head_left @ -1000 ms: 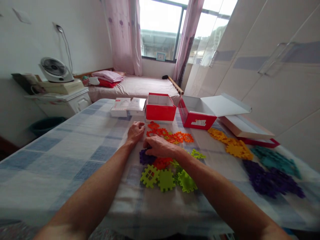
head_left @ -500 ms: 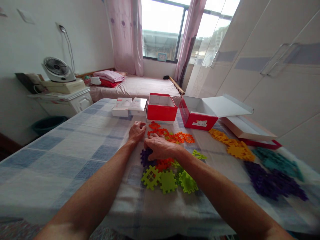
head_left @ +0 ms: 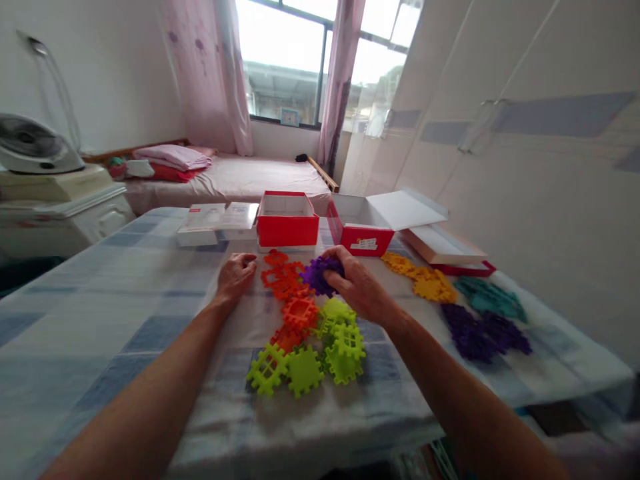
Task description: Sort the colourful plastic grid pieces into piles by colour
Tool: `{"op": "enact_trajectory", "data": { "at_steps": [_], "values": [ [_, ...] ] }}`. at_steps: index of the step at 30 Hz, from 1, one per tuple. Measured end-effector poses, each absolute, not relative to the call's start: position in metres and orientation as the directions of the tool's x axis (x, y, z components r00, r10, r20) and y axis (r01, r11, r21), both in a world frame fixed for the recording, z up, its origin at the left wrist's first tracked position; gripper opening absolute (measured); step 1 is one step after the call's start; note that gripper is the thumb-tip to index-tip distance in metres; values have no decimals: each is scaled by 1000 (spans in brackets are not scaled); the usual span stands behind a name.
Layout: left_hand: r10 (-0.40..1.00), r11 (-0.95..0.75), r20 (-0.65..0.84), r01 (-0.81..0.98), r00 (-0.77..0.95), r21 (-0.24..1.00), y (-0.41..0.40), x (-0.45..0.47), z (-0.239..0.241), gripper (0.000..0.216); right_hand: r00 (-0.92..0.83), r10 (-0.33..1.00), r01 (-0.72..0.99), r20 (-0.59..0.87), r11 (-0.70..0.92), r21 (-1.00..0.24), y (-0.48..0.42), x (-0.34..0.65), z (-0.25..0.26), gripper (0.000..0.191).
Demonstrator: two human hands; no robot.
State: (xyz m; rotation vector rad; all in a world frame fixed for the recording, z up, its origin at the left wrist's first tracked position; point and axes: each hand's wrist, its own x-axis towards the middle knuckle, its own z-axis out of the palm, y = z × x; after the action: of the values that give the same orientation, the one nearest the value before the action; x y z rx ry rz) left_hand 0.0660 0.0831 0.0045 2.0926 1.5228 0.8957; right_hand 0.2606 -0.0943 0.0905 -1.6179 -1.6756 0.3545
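Note:
My right hand (head_left: pixel 356 283) grips a purple toothed plastic tile (head_left: pixel 323 273) and holds it a little above the table. My left hand (head_left: pixel 236 274) rests on the checked tablecloth (head_left: pixel 125 293), fingers curled, beside a row of orange tiles (head_left: pixel 286 280). Below them sits an orange tile (head_left: pixel 299 312) and a cluster of lime green tiles (head_left: pixel 310 360). To the right lie yellow tiles (head_left: pixel 423 277), teal tiles (head_left: pixel 487 298) and a pile of purple tiles (head_left: pixel 480 333).
Two red boxes (head_left: pixel 287 220) (head_left: pixel 357 233), one with an open white lid (head_left: pixel 403 208), stand at the table's far side beside a white box (head_left: pixel 215 220). A fan (head_left: pixel 30 143) is on a cabinet at left. A bed (head_left: pixel 240 177) lies behind, a wardrobe (head_left: pixel 525 167) to the right.
My right hand has lifted the purple tile off the table and carried it up and to the right. The view has swung to the right. The left hand stays put.

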Motion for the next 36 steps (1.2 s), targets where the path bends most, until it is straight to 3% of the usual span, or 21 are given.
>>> {"op": "enact_trajectory", "data": {
  "at_steps": [6,11,18,23,31,36],
  "values": [
    [934,-347,287,730,213,589,91,63,0,36,473,836,787,278,-260,-559,-202,363,70,31],
    [933,-346,294,747,208,568,89,63,1,34,550,825,787,134,-457,-415,-253,411,45,33],
    [928,-360,298,743,223,565,88,63,2,37,414,830,909,374,-360,-209,-264,426,30,36],
    [931,-349,300,754,209,557,87,65,3,38,358,821,930,446,-270,-249,-240,403,46,36],
    [926,-374,280,721,254,583,84,65,2,39,124,966,920,227,-26,-392,-130,330,50,46],
    [925,-374,290,726,246,577,85,66,0,37,-60,981,955,184,110,-275,-66,305,42,53]
  ]
}}
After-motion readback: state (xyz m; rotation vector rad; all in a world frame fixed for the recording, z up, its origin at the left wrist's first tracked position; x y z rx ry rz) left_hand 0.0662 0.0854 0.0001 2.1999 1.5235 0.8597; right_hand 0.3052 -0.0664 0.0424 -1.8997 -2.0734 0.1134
